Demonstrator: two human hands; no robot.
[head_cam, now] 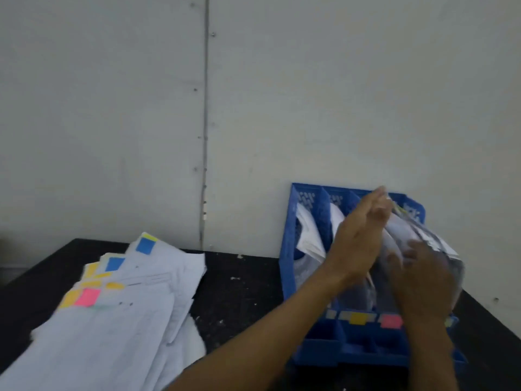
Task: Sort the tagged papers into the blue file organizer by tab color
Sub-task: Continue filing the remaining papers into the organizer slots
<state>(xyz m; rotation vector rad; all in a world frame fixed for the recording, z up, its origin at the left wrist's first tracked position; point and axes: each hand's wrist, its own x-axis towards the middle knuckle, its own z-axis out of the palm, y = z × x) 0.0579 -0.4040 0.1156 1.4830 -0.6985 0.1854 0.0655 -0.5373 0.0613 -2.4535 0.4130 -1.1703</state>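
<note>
The sheets (403, 230) between the two hands were thin office paper, so probably light, limp and quick to bow or fan. They looked best handled as a squared bundle, held by the long edges or flattened from both faces, not by one corner and not by the stuck-on tabs, which might peel. The left hand (358, 238) stood on edge with its fingers (375, 204) straight and together, flat against the near face of those sheets and gripping nothing. The right hand (423, 280) lay over the sheets from the other side. Its fingers (408, 249) were smeared by motion, so I could not tell whether they gripped the paper or only pressed it. Both hands were inside the organizer (287, 249), at its right-hand slots, and more paper stood in the slots left of the left fingers. Below the right hand, along the organizer's front, sat a yellow label (358, 318) and a pink label (391, 320). The unsorted papers (135, 306) lay well to the left of both hands on the dark tabletop (239, 292), loosely fanned and likely to slide over one another. Their tabs included a blue tab (145, 245) and a pink tab (88, 297), with yellow and orange ones among them. No brand showed, and the faint print on the papers was too blurred to read.
</note>
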